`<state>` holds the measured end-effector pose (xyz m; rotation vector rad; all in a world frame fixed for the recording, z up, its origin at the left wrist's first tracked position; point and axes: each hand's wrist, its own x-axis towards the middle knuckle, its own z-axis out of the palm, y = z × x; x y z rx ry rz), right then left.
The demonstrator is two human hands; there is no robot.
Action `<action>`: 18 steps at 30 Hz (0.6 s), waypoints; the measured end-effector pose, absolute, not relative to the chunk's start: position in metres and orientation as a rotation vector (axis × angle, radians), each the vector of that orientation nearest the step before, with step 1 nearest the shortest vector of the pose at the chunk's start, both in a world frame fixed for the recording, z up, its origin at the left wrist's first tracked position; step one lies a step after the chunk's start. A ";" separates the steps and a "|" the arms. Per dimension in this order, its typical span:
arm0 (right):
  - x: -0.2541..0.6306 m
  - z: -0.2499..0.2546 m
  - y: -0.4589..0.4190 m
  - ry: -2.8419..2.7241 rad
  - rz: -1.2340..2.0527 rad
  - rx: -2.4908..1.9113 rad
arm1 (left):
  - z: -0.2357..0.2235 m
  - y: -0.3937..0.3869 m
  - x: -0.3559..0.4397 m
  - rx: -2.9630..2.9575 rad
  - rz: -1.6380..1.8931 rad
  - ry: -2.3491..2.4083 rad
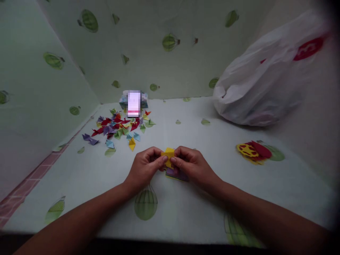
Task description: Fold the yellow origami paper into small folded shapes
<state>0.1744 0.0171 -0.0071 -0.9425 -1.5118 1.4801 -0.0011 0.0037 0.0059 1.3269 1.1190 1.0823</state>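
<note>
Between both hands is a small piece of folded yellow paper (169,153), raised slightly over the table. My left hand (148,163) pinches its left side, the thumb lying across the front. From the right, my right hand (192,162) grips the other side between thumb and curled fingers. Beneath the hands lies a small stack of purple paper (176,175) with a yellow edge, partly hidden by the right hand. Ahead and to the left, several folded paper cranes (117,127) in red, purple, green, blue and yellow lie in a loose heap.
A lit phone (134,103) leans against a tissue box (145,100) behind the heap. At the right stands a big white plastic bag (255,85) against the wall. Red and yellow cut-out paper pieces (251,150) lie in front of it on the balloon-print cloth (87,191).
</note>
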 end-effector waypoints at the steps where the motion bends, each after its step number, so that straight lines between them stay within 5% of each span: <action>1: 0.174 -0.008 0.018 -1.491 1.472 -0.924 | 0.006 0.004 -0.001 1.315 1.088 1.124; 18: 0.174 -0.011 0.019 -1.419 1.437 -0.889 | 0.003 0.002 0.001 1.361 1.101 1.179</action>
